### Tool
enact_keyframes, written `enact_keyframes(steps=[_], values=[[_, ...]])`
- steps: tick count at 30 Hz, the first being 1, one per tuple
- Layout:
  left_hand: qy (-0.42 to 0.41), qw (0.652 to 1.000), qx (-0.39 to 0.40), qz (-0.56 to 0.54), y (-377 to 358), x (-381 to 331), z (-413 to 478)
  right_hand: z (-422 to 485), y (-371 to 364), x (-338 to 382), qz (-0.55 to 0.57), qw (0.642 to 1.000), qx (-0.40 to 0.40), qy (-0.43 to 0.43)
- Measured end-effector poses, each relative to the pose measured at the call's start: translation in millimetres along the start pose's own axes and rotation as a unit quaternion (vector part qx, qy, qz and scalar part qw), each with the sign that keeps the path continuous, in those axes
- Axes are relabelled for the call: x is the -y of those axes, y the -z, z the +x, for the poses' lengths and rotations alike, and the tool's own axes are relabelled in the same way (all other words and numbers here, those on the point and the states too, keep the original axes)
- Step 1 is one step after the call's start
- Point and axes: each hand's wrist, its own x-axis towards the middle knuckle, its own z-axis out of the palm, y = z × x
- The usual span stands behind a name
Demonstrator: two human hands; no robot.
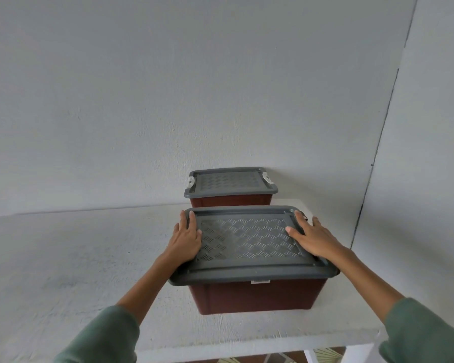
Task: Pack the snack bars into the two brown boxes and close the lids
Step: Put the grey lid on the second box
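- We've got both hands flat on the near box's grey lid (249, 242): left hand (186, 238) on its left edge, right hand (313, 238) on its right edge.
- Fingers are spread open and laid flat, pressing on the lid and not curled round anything. A couple of the left fingers (182, 218) hang over the lid's rim.
- The near brown box (257, 296) sits on the white desk (76, 258) toward its right side, with its front side a little back from the desk's front edge.
- The far brown box (231, 200) is right behind it, up against the wall (168, 87), grey lid on, pale latches at both ends.
- Can't see any snack bars, both lids cover the insides.
- Loads of bare desk to the left of the boxes. On the right only a narrow strip before the desk edge and the wall corner.
- Green sleeves (102, 339) at the bottom corners.
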Motion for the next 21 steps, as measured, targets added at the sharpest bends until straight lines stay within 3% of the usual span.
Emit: enact_keyframes(steps=[6,10,16,21], values=[[-0.015,0.996,0.03,0.078,-6,-9,-1,7,9,-11,0.015,1.0,0.015,-0.009],[0.008,0.997,0.025,0.068,-7,-6,2,0,8,-10,0.027,0.999,0.02,0.007],[0.058,0.995,0.011,-0.084,-9,0,9,2,7,-7,0.056,0.998,0.017,0.012],[0.051,0.977,-0.013,-0.206,-2,7,5,8,7,-17,0.193,0.981,-0.011,0.012]])
